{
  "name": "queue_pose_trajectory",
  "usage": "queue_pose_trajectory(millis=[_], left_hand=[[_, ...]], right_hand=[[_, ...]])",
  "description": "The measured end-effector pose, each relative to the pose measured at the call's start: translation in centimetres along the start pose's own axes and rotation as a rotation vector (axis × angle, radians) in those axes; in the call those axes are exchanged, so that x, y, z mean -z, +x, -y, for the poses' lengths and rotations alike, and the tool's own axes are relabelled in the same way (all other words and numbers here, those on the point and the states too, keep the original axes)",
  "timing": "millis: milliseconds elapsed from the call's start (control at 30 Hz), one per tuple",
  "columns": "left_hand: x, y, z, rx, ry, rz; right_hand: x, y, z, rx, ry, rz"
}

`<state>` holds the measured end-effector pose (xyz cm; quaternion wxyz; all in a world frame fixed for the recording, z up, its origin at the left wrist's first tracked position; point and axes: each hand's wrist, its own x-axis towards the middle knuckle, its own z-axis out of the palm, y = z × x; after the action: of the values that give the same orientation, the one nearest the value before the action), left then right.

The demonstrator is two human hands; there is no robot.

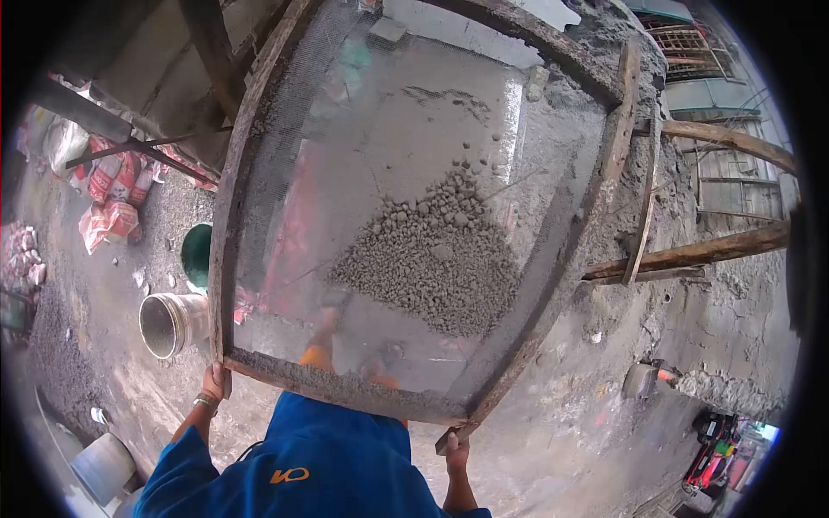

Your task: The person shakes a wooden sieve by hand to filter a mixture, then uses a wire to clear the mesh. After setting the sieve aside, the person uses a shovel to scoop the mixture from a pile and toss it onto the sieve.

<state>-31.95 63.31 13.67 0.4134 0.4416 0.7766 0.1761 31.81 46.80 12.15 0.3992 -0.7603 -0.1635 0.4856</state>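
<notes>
Grey, grit-caked mesh stretches across a wooden-framed screen point(332, 388) that fills the middle of the frame, its near rail just in front of a worker in a blue shirt point(337, 457). The left hand point(214, 382) is wrapped round the wooden end at the screen's lower-left corner; the right hand point(458, 451) is closed on the stub at the lower-right corner, thumb lying along the wood. A heap of coarse grey granules point(440, 259) sits right of centre on the mesh, its larger lumps gathered toward the upper edge and a few strays lying above it.

From where this onlooker stands, the load looks lopsided — nearer the right rail than the left — so the right hand would likely bear more of the weight. Good handling calls for a firm grip at both corners, the two hands working at one height, and short, even strokes that spread the heap across the bare mesh without throwing lumps over the rail. Too sharp a jerk could spill the load or wrench a corner joint; bent elbows and a steady stance would spare the back.

At left of the frame, a pale bucket point(177, 324) lies close outside the left rail, beside a green container point(197, 255), with red-and-white sacks point(112, 186) at upper left.
</notes>
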Motion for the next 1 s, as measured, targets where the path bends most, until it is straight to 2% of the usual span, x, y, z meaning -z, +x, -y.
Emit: queue_pose_trajectory(millis=[67, 133, 200, 233, 267, 300, 333, 367, 400, 467, 500, 567, 600, 633, 667, 700, 767, 800, 833, 900, 933, 967, 1000], left_hand=[[-1.8, 3.6, -0.7, 0.063, 0.042, -0.079], [-2.8, 8.2, -10.7, 0.039, 0.004, -0.011], [-2.5, 12.8, -20.7, 0.019, 0.169, 0.008], [-2.2, 16.9, -22.9, 0.056, 0.302, 0.001], [-1.4, 20.0, -26.6, -0.017, 0.303, 0.007], [0.3, 20.7, -31.7, -0.073, 0.331, -0.047], [1.9, 21.3, -36.9, -0.127, 0.361, -0.103], [3.9, 21.4, -41.6, -0.129, 0.246, -0.041], [5.8, 22.8, -44.4, -0.231, 0.265, -0.036], [8.6, 23.3, -48.0, -0.254, 0.262, 0.055], [8.6, 23.0, -47.3, -0.257, 0.262, 0.061], [8.5, 20.5, -44.7, -0.211, 0.336, 0.058], [6.8, 20.2, -39.6, -0.201, 0.312, -0.023], [5.0, 19.8, -34.6, -0.193, 0.285, -0.104], [3.5, 17.2, -30.6, -0.16, 0.266, -0.056], [2.1, 14.5, -26.5, -0.125, 0.248, -0.009], [-0.2, 11.1, -15.9, 0.021, 0.119, 0.063], [-0.9, 7.9, -13.0, 0.01, 0.156, -0.035], [-1.6, 6.6, -6.4, -0.02, 0.097, -0.12], [-0.7, 1.7, -0.6, 0.074, 0.061, 0.004], [-0.5, -0.1, 1.0, 0.028, 0.029, 0.013], [0.2, -2.1, -0.3, 0.067, 0.069, 0.069], [-0.5, -2.2, 1.4, -0.023, -0.01, 0.019]], right_hand=[[-0.5, 3.8, 2.1, -0.005, -0.047, 0.011], [-1.7, 9.5, 7.7, 0.042, -0.166, -0.016], [-2.2, 15.9, 15.0, 0.099, -0.35, -0.136], [-2.3, 18.6, 19.2, 0.119, -0.379, -0.222], [-2.1, 19.6, 25.0, 0.089, -0.438, -0.249], [-1.7, 20.6, 29.9, 0.27, -0.461, -0.323], [-0.3, 22.5, 34.3, 0.213, -0.46, -0.336], [-0.5, 20.0, 41.1, 0.101, -0.478, -0.285], [-0.6, 18.9, 45.3, 0.143, -0.457, -0.273], [0.0, 17.9, 49.7, 0.154, -0.541, -0.357], [0.5, 18.0, 48.5, 0.151, -0.542, -0.364], [1.6, 18.1, 44.3, 0.276, -0.497, -0.24], [0.2, 15.1, 41.3, 0.159, -0.449, -0.199], [-1.4, 13.0, 37.5, 0.059, -0.377, -0.247], [-0.4, 15.0, 29.3, 0.226, -0.344, -0.232], [-0.7, 14.1, 23.5, 0.263, -0.388, -0.272], [-1.0, 9.9, 15.3, 0.154, -0.249, -0.133], [-0.2, 8.7, 10.5, 0.099, -0.172, -0.092], [0.9, 7.7, 5.0, 0.129, -0.113, -0.071], [1.2, 2.8, 2.3, 0.045, 0.019, -0.015], [1.5, 1.2, 1.6, 0.04, 0.044, 0.001], [2.1, 0.1, 0.9, 0.0, 0.049, 0.022], [2.2, 0.1, 0.5, -0.032, 0.059, 0.045]])
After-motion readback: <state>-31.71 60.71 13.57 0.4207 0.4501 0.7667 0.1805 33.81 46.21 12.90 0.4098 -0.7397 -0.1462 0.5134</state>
